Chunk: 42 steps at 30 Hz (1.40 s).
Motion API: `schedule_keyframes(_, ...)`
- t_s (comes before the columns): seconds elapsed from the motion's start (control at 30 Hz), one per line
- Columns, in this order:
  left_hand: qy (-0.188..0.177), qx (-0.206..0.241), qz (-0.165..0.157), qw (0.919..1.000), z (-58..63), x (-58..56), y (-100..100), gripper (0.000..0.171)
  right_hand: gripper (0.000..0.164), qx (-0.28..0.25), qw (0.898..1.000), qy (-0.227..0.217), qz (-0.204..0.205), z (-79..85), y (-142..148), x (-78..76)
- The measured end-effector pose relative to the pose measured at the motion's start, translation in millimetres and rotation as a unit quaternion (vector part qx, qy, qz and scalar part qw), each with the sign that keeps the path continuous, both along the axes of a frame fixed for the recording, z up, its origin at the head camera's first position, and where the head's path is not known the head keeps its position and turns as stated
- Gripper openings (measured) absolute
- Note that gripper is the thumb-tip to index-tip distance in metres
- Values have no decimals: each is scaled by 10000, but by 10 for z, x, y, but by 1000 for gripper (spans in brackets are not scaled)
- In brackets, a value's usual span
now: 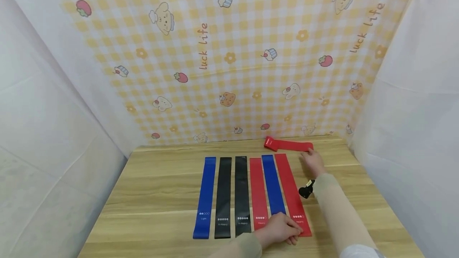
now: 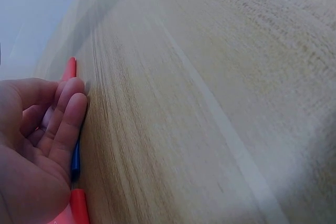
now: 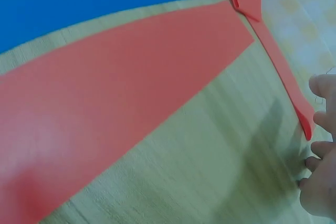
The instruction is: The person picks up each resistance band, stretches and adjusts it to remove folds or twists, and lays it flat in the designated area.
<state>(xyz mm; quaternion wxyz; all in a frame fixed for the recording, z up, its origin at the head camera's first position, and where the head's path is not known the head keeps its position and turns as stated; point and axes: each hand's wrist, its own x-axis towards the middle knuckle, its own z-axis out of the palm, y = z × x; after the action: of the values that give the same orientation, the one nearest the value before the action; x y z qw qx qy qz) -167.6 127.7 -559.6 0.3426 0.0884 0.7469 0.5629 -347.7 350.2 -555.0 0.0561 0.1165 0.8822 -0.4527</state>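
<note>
Several flat resistance bands lie side by side. My left hand is at the near end of the rightmost red resistance band, its thumb and forefinger pinching the edge. Its palm lies over the near end of a blue band and hides it. My right hand reaches to the back right, fingers apart, at the loose end of another red band. That band stretches along the back with its other end folded over in a thick stack; in the right wrist view its loose end lies beside the fingertips.
Left of these lie a second red band, two black bands and another blue band. A small black object shows beside the right wrist. The wooden table meets a yellow checked cloth behind.
</note>
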Motion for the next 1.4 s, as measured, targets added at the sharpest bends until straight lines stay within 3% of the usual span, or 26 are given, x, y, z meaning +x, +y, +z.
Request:
schedule_keyframes(0.17,-15,51,-36,10000,2,2,-16,11,68,150,9992,-263,253,21,29,24)
schedule_keyframes(0.5,-36,46,5,10000,8,15,1,11,73,1146,9894,-411,794,30,89,21)
schedule_keyframes(0.7,-64,22,38,10000,12,21,6,11,77,1028,9902,-622,715,-4,97,5)
schedule_keyframes(0.87,-133,32,66,9999,-7,9,-1,11,79,466,9968,-399,503,53,20,-40)
schedule_keyframes(0.97,-110,4,121,9999,-9,12,6,12,77,-386,9983,-37,442,148,-62,-82)
schedule_keyframes(1.1,-79,43,202,9998,-5,26,12,11,77,-1429,9888,57,431,292,-211,-116)
schedule_keyframes(1.23,-444,409,252,9979,-5,7,-16,11,72,-1931,9798,-18,517,423,-394,-102)
schedule_keyframes(1.4,-808,1056,174,9910,53,-177,-189,16,61,-2520,9645,239,755,517,-619,-49)
